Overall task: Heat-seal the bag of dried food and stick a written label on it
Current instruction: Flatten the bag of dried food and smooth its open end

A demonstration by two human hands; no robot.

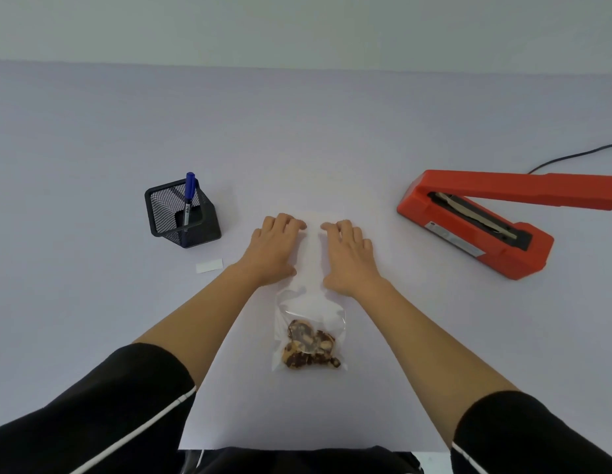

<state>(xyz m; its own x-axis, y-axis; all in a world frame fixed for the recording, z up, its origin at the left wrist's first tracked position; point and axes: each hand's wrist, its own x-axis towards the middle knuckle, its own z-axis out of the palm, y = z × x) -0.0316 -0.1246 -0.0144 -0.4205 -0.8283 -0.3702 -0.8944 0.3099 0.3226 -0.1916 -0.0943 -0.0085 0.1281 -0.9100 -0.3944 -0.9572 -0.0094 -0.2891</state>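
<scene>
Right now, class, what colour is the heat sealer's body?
Orange-red heat sealer, clearest in the head view.

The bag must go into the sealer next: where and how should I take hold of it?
Pinch the bag at its empty far half, from above on a side edge: the dried food sits bunched at the near end.

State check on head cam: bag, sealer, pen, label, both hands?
bag: flat on table, food at near end, seal unclear
heat sealer: arm raised, nothing in it
pen: capped, upright in mesh holder
label: flat on table, looks blank
left hand: open, palm down, holding nothing
right hand: open, palm down, holding nothing
</scene>
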